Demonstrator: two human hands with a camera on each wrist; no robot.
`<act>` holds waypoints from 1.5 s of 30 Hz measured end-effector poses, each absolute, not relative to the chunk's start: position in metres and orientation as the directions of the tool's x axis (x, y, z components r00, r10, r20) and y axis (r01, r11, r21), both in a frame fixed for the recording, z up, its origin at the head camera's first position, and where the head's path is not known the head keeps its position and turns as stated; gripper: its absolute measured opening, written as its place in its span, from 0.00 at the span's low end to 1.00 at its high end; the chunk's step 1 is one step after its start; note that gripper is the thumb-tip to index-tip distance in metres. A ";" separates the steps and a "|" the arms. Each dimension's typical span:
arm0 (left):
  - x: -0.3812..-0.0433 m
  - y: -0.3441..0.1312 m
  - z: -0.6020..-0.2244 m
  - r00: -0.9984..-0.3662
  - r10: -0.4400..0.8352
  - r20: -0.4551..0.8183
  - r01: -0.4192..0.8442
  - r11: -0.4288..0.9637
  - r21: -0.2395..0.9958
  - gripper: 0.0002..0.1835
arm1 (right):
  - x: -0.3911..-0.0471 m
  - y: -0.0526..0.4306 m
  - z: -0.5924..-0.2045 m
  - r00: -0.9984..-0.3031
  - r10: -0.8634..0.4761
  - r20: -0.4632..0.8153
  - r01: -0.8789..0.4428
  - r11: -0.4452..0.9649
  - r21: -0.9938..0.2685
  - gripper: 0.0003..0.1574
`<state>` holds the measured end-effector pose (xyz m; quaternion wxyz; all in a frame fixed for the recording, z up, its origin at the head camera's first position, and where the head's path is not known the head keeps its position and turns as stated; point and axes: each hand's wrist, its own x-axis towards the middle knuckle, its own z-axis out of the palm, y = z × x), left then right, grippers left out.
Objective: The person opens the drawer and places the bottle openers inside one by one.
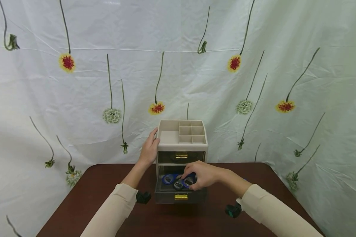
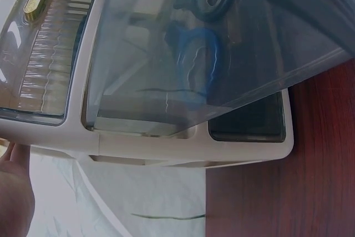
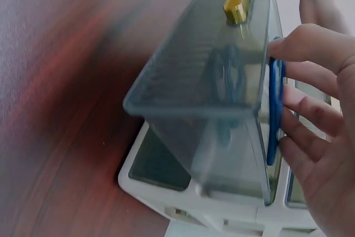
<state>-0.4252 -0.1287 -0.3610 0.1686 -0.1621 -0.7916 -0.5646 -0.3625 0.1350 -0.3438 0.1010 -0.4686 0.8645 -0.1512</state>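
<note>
A cream desktop organizer [image 1: 182, 145] stands on the table, its smoky clear drawer [image 1: 166, 198] with a gold handle pulled out. Several flat, oval, blue or dark-rimmed pieces lie inside, including a blue one [image 1: 167, 179] at left and a dark one [image 1: 178, 184] at middle; their exact kind cannot be told. With fingers and thumb, my right hand [image 1: 206, 174] pinches a blue-rimmed oval piece [image 3: 275, 109] at the drawer's open top. My left hand [image 1: 149, 148] rests on the organizer's left side, fingers extended; the left wrist view shows only part of this hand [image 2: 15, 192].
Above the pulled-out drawer is a closed drawer [image 1: 166, 157] with a gold handle. The top tray [image 1: 169, 136] has one large compartment and several small ones. A dark red-brown table [image 1: 106, 197] lies underneath, with a flower-printed cloth [image 1: 181, 82] behind.
</note>
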 end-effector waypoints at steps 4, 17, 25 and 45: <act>-0.426 -0.129 -0.361 -0.891 0.065 0.449 0.445 0.310 0.840 0.30 | -0.364 0.142 -0.339 -0.543 -0.839 -0.037 -0.787 0.524 -0.327 0.28; -0.426 -0.131 -0.361 -0.885 0.076 0.459 0.458 0.316 0.831 0.30 | -0.346 0.150 -0.324 -0.577 -0.812 0.084 -0.767 0.505 -0.395 0.25; -0.426 -0.131 -0.359 -0.881 0.082 0.465 0.466 0.313 0.828 0.30 | -0.317 0.149 -0.325 -0.691 -0.706 0.155 -0.632 0.486 -0.604 0.25; -0.424 -0.131 -0.360 -0.889 0.074 0.452 0.451 0.310 0.837 0.30 | -0.245 0.134 -0.362 -0.853 -0.495 -0.167 0.119 0.126 -0.985 0.19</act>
